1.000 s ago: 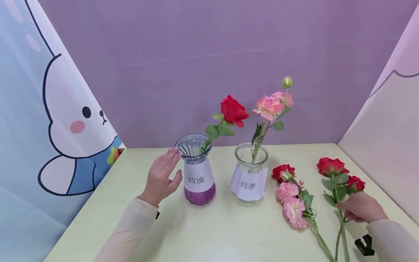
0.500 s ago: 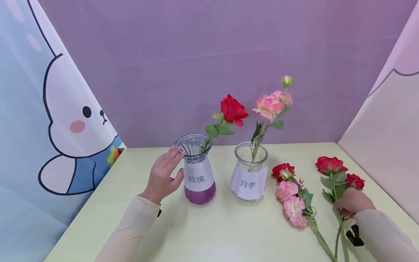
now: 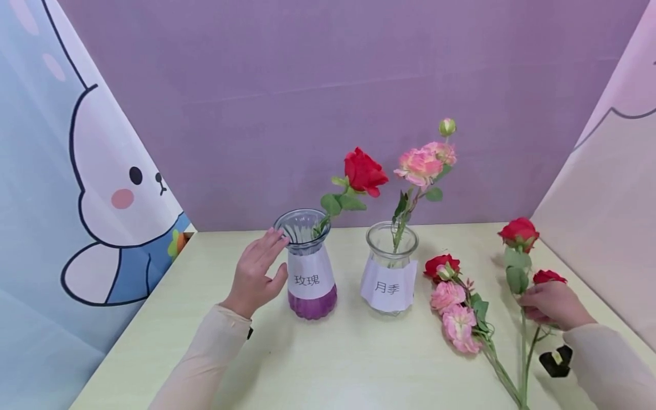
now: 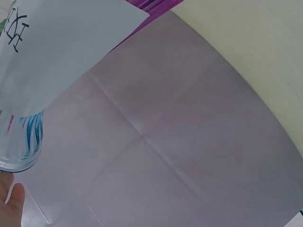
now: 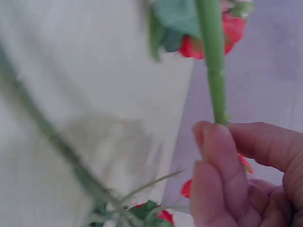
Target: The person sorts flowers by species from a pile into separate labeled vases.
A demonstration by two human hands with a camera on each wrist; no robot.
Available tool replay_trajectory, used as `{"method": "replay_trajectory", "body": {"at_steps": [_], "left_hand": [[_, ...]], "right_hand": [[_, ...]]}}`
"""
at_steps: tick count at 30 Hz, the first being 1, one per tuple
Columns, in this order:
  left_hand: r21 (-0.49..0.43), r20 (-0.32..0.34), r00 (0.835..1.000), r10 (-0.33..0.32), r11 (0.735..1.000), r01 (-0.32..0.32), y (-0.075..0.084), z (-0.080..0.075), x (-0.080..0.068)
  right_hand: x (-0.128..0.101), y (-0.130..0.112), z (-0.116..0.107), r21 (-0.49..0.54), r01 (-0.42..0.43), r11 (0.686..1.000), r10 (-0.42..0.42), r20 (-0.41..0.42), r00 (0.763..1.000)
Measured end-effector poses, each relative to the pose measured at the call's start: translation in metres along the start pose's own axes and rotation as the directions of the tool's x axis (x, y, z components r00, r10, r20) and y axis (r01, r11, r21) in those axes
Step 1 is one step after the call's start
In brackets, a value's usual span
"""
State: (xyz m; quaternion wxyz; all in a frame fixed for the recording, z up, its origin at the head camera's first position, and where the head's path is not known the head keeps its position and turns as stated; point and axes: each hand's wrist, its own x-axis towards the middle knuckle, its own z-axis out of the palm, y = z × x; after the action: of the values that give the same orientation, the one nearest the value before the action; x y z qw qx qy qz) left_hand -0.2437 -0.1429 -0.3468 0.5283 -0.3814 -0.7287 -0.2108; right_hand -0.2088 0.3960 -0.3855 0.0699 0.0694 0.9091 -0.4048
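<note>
Red rose stem (image 3: 520, 250), lifted upright

A green stem (image 5: 211, 61) is pinched between the curled fingers (image 5: 222, 175) of the right hand (image 5: 246, 179), low in the right corner. The stem runs up out of the top edge, with a blurry red bloom (image 5: 227, 35) and a green leaf (image 5: 173, 19) seen beside it up there. A second stem (image 5: 57, 142), badly blurred, is seen slanting across the pale bench (image 5: 94, 80) on the left. A few red petals (image 5: 189, 188) and some leaves are glimpsed below the fingers.
</note>
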Motion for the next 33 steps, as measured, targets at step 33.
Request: {"method": "replay_trajectory", "body": {"at_steps": [33], "left_hand": [[0.02,-0.01,0.999,0.053,0.998,-0.053,-0.006,-0.001,0.003]], "right_hand": [[-0.023,-0.07,0.034,0.821,0.318,0.474,-0.09,-0.314,0.945]]}}
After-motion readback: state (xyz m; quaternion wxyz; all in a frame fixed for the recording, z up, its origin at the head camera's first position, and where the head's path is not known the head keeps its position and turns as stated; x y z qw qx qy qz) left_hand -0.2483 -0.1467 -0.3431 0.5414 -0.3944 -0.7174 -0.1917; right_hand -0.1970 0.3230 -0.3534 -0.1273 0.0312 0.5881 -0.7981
